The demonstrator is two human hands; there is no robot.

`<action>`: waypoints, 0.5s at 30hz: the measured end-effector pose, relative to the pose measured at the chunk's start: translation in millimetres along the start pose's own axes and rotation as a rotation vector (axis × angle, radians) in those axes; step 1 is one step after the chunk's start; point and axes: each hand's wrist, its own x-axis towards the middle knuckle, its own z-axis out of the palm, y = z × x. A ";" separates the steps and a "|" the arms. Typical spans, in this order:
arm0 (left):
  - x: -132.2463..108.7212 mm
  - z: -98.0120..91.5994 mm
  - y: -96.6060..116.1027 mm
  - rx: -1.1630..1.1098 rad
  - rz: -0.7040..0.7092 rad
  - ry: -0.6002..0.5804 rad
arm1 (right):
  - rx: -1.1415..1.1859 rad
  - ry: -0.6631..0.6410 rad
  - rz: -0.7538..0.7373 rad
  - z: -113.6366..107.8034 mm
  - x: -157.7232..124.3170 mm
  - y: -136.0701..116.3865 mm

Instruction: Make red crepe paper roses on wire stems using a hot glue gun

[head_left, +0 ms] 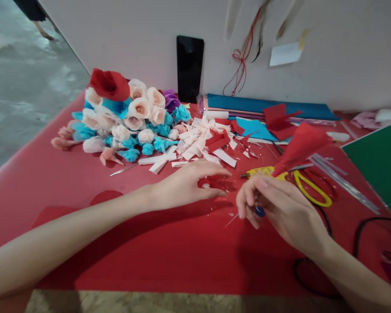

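Note:
My right hand point(276, 204) is closed around the narrow base of a red paper flower point(303, 148), a cone that flares up to the right. A thin pale strand point(231, 221) sticks out below its fingers. My left hand point(195, 182) is stretched low over the table, thumb and fingers apart, with small red and white bits around its fingertips. Behind the right hand lies a yellow glue gun point(262, 172), partly hidden. Scissors with a yellow handle point(314, 191) rest just to the right. Beyond the left hand is a heap of white paper scraps point(198, 141).
Finished paper flowers point(140, 108) in white, blue and red are piled at the back left. A black phone point(189, 67) leans on the wall. Blue paper point(270, 104) lies along the back. Clear glue sticks point(345, 182), a black cable point(356, 239) and a green board point(378, 161) are at right.

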 end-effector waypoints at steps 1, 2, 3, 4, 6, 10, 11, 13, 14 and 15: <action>0.0 -0.3 1.7 -0.012 -0.040 -0.016 | 0.008 -0.026 0.013 1.3 -0.3 1.0; -0.3 -0.3 3.6 -0.035 -0.086 -0.024 | 0.016 -0.051 0.020 2.2 -0.6 1.6; -0.7 0.2 5.4 -0.077 -0.127 -0.019 | 0.025 -0.076 0.017 2.7 -0.8 2.0; -1.3 1.1 7.0 -0.143 -0.156 -0.007 | 0.036 -0.106 0.011 2.9 -0.9 2.1; -3.1 3.5 9.5 -0.320 -0.164 0.003 | 0.056 -0.169 -0.008 2.8 -1.0 2.4; -9.0 5.2 15.9 -0.491 -0.032 -0.119 | 0.000 -0.267 -0.032 3.5 -1.6 3.3; -10.8 4.6 18.2 -0.492 -0.003 -0.172 | -0.026 -0.287 -0.027 4.2 -2.0 3.0; -13.7 3.5 22.8 -0.503 0.039 -0.327 | -0.095 -0.350 -0.006 6.1 -3.0 1.3; -14.7 3.6 24.7 -0.514 0.051 -0.414 | -0.144 -0.387 0.007 7.1 -3.4 -0.2; -15.4 4.6 25.9 -0.527 0.053 -0.483 | -0.195 -0.426 0.017 8.1 -3.7 -2.0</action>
